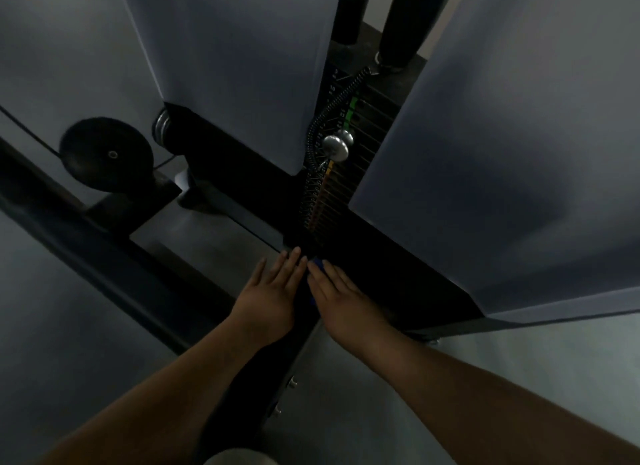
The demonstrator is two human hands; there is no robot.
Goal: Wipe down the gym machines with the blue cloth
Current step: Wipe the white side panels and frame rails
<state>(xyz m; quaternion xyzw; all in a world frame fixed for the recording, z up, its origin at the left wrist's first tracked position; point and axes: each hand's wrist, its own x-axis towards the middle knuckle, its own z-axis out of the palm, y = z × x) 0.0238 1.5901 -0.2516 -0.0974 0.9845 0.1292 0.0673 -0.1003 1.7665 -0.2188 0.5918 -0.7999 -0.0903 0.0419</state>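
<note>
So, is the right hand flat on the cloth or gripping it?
Flat: the right hand lies with straight fingers on the blue cloth, which shows only at its edges.

1. Two grips: left grip [273,288] and right grip [341,298], side by side.
2. One blue cloth [318,264] (only a sliver shows, under the right grip's fingers).
3. Two grey panels [235,56] [512,160], one beyond each grip.
4. One pulley wheel [105,153], well left of the left grip.
5. One weight stack [363,153], one pin knob [336,147] and one coiled cord [317,174], ahead of both grips.
</note>
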